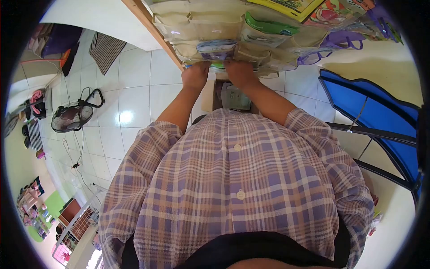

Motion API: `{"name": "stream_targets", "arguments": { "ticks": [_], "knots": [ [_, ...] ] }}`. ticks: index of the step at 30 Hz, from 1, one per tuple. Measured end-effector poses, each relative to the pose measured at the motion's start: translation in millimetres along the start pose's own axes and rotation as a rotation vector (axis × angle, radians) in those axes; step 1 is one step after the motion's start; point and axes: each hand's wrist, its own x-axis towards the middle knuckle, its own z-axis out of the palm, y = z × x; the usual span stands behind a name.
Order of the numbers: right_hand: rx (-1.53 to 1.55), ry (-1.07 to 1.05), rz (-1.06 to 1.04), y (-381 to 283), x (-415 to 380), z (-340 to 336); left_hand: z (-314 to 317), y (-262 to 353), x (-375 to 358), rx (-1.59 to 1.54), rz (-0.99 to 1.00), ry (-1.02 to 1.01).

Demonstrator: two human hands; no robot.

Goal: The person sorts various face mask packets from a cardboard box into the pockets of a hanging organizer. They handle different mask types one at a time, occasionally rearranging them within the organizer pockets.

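Observation:
A beige hanging organizer [177, 24] with clear pockets hangs at the top centre, packets in several of them. My left hand [196, 75] is closed at the lower edge of a pocket row, fingers bent; what it grips is too small to make out. My right hand [240, 73] is closed at the same row, just right of a purple and white packet [218, 48]. A little green shows between the two hands. Above them sits a green and white packet [268, 30] in its pocket. Below my right hand stands an open cardboard box [208, 95] with a grey-green item [236, 97] inside.
A black fan [71, 117] with its cord lies on the white tiled floor [134, 101] at the left. A striped mat [106, 51] is at the upper left. At the right are a blue panel [371, 103] and black metal bars [376, 134]. Purple straps [316, 57] hang at the upper right.

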Motion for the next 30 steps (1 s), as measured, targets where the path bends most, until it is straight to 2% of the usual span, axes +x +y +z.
{"name": "stream_targets", "arguments": {
  "ticks": [2,8,11,12,13,15,17,19,20,22,23,24,25,27,30],
  "knots": [
    [-0.023,-0.034,-0.018,3,0,10,2,0,-1,0.091,0.005,-0.100],
    [-0.034,-0.092,-0.065,4,-8,14,-1,-6,3,0.142,0.133,-0.129],
    [0.029,0.033,-0.111,-11,-30,-43,-30,18,-4,-0.019,0.232,-0.074],
    [0.167,0.186,-0.197,-12,-38,-63,-44,29,-7,-0.020,0.239,-0.068],
    [0.303,0.339,-0.288,-10,-42,-85,-60,44,-6,-0.181,0.339,0.004],
    [0.266,0.526,-0.253,-3,-41,-138,-98,77,6,-0.395,0.502,0.191],
    [0.047,0.852,-0.140,5,-31,-180,-137,112,21,-0.438,0.573,0.365],
    [-0.262,0.857,-0.036,14,-18,-220,-163,130,47,-0.359,0.604,0.406],
    [-0.266,0.855,-0.034,18,-12,-225,-169,134,59,-0.290,0.624,0.385],
    [-0.198,0.654,0.068,26,-1,-225,-174,132,76,-0.220,0.634,0.317],
    [-0.199,0.655,0.073,30,2,-223,-173,128,85,-0.144,0.640,0.251],
    [-0.236,0.643,0.065,33,3,-220,-178,132,90,-0.087,0.713,0.344],
    [-0.262,0.621,0.054,31,27,-200,-177,110,105,-0.087,0.705,0.328],
    [-0.252,0.630,0.057,33,27,-196,-192,116,108,-0.067,0.729,0.148],
    [-0.243,0.634,0.068,33,27,-192,-190,113,110,-0.069,0.708,0.112]
  ]
}}
